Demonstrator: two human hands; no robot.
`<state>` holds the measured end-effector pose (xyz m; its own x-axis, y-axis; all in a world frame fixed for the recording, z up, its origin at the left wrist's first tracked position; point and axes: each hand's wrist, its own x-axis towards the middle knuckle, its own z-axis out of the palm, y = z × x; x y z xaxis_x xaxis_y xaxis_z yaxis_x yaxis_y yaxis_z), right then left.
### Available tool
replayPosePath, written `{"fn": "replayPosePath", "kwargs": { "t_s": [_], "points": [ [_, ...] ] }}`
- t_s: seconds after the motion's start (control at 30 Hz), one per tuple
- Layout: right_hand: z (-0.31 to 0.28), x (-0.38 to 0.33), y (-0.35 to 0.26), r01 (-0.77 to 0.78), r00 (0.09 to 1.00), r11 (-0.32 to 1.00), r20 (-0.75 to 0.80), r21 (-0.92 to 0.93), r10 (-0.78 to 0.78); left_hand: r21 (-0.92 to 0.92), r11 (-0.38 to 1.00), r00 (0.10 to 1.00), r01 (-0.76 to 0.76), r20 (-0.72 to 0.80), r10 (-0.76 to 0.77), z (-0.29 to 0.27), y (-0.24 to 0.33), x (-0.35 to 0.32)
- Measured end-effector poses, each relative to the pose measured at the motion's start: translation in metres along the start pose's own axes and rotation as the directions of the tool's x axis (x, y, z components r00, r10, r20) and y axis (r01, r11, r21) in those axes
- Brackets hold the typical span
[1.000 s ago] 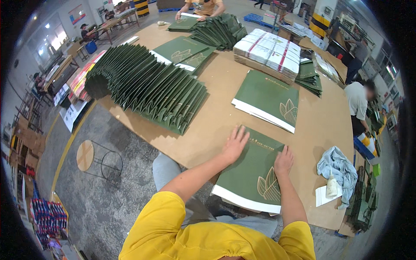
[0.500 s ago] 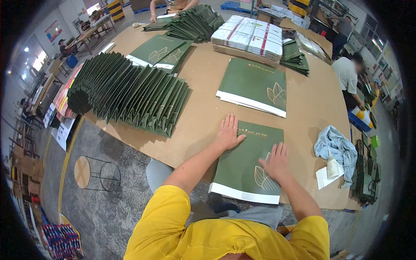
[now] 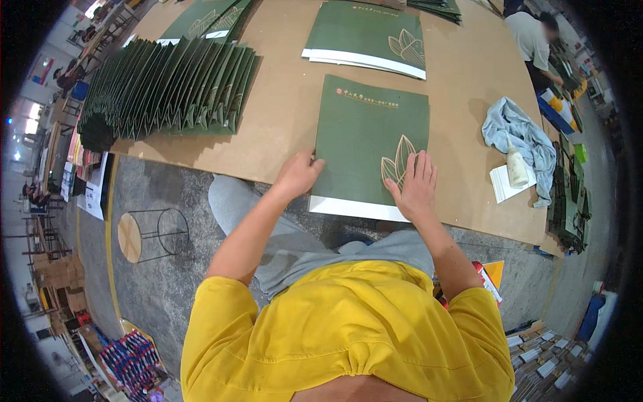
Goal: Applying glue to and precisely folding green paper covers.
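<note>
A flat green paper bag [image 3: 362,134], with a gold leaf outline and a white strip along its near edge, lies in front of me at the table's edge. My left hand [image 3: 298,175] is at its left edge, fingers curled and thumb against it, closed on that edge. Over the lower right part, by the leaf print, my right hand [image 3: 414,189] lies flat with fingers stretched out. Just beyond is a small stack of similar green bags [image 3: 365,33], whose white edges show toward me.
Folded green bags [image 3: 167,87] stand fanned in a row at the left. To the right lie a light blue cloth [image 3: 512,124], a glue bottle [image 3: 516,167] and white paper [image 3: 501,184]. A round-topped stool [image 3: 130,237] is on the floor at left. Another person [image 3: 532,43] works at far right.
My left hand has moved from the bag's upper part down to its left edge, curling its fingers. My right hand still lies on the leaf print. The whole view has tilted downward.
</note>
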<state>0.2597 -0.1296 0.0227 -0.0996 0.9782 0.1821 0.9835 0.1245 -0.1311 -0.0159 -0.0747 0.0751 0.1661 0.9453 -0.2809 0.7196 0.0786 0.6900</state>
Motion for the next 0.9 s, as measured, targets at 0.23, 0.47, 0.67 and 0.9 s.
{"fn": "replayPosePath", "kwargs": {
  "t_s": [0.23,0.47,0.67,0.9],
  "points": [
    [0.002,-0.003,-0.004,0.025,0.999,0.999,-0.031,0.028,-0.024,0.658,0.747,0.673,-0.1,-0.508,0.537,0.068,-0.02,-0.018],
    [-0.017,-0.009,0.022,0.185,0.968,0.978,-0.19,0.098,-0.164,0.614,0.654,0.718,-0.443,-0.194,0.668,0.031,-0.061,-0.018],
    [-0.054,-0.023,0.073,0.492,0.869,0.827,-0.099,0.274,-0.484,0.523,0.518,0.663,-0.677,0.127,0.738,-0.01,-0.056,-0.038],
    [-0.049,-0.02,0.079,0.558,0.824,0.788,-0.062,0.258,-0.563,0.322,0.671,0.728,-0.668,0.096,0.679,-0.011,-0.067,-0.025]
  ]
}}
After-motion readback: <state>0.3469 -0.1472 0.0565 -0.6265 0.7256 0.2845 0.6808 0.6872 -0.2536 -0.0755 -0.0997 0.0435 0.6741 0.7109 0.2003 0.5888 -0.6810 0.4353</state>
